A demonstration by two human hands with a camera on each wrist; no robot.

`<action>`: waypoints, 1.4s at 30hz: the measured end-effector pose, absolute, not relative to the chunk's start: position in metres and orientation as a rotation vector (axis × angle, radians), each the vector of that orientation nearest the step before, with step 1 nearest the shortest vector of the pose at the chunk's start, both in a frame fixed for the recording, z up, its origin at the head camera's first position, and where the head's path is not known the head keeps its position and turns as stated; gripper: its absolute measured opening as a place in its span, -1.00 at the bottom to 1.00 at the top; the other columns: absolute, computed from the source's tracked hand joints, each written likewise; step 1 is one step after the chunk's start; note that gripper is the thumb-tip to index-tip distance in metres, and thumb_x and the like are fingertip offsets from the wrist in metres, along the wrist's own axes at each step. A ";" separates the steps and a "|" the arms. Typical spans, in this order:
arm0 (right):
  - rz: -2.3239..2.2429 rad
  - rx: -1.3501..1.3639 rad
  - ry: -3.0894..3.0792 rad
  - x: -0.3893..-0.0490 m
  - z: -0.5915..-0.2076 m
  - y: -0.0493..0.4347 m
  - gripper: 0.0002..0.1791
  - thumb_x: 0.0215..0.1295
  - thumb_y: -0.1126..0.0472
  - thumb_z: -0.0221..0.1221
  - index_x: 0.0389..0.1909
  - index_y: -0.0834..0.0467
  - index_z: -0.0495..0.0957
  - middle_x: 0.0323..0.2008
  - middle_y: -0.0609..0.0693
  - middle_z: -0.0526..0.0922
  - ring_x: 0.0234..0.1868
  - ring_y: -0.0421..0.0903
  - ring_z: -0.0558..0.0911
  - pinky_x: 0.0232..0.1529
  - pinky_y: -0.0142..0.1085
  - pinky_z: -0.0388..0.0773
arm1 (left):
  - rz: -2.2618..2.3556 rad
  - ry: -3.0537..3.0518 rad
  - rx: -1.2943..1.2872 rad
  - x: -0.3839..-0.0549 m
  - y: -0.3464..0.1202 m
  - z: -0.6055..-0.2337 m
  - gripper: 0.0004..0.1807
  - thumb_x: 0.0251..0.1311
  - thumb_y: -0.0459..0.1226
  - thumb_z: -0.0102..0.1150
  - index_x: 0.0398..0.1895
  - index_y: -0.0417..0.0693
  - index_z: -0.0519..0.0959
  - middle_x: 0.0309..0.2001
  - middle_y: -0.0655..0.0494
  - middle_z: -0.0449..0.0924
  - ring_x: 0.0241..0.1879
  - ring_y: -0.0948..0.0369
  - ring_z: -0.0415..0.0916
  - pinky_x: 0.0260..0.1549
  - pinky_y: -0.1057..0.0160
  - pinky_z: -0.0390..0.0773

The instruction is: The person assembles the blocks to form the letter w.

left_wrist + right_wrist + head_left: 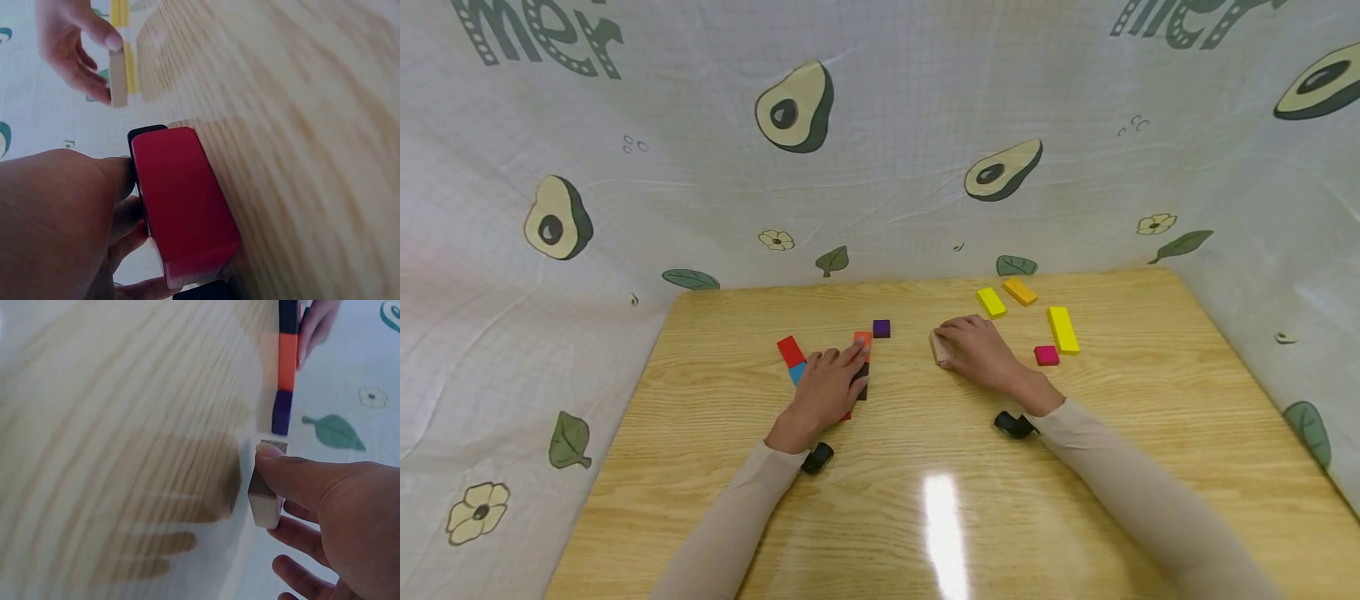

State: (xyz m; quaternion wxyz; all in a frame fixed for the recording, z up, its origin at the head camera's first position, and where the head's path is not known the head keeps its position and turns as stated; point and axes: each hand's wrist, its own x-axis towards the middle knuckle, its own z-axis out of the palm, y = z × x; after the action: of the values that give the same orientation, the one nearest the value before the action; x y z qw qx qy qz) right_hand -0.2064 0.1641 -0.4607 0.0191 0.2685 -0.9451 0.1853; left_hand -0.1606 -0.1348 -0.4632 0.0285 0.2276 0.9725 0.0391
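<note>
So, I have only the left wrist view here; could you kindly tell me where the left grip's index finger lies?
Observer: In the head view it lies on top of a red-orange block.
Operator: Thank you; what sits nearest that block's far end?
Observer: A purple block, just to its right; I can't tell whether they touch.
Operator: And would you say what lies beside the longer yellow block?
Observer: A small pink block, to the left of its near end.
</note>
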 end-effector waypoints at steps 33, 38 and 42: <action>0.468 0.927 -2.977 -0.219 -0.459 0.101 -0.42 0.42 0.13 0.40 0.37 0.27 0.57 0.34 0.19 0.58 0.34 0.20 0.47 0.40 0.18 0.37 | 0.105 3.004 0.714 -0.162 -0.136 -0.465 -0.38 0.66 0.00 -0.05 0.66 0.02 0.28 0.62 0.06 0.26 0.40 -0.09 0.40 0.39 -0.20 0.33; 0.469 0.942 -2.995 -0.221 -0.459 0.101 -0.42 0.45 0.15 0.37 0.41 0.27 0.54 0.38 0.18 0.55 0.36 0.20 0.46 0.41 0.17 0.36 | 0.103 3.009 0.716 -0.162 -0.137 -0.465 -0.38 0.66 0.00 -0.04 0.65 0.02 0.29 0.62 0.06 0.26 0.41 -0.09 0.40 0.39 -0.20 0.33; 0.473 0.949 -2.999 -0.223 -0.459 0.099 -0.41 0.46 0.16 0.36 0.42 0.26 0.53 0.40 0.18 0.53 0.37 0.20 0.45 0.40 0.17 0.37 | 0.101 3.020 0.718 -0.162 -0.137 -0.465 -0.38 0.66 0.00 -0.03 0.65 0.01 0.29 0.62 0.06 0.27 0.40 -0.09 0.40 0.39 -0.20 0.34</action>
State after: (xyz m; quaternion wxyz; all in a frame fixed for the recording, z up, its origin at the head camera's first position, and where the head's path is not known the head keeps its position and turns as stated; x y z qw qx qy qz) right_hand -0.2229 0.0994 -0.4593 -0.0197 0.2983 -0.9426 0.1487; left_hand -0.1615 -0.1371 -0.4653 0.0179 0.2310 0.9722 0.0325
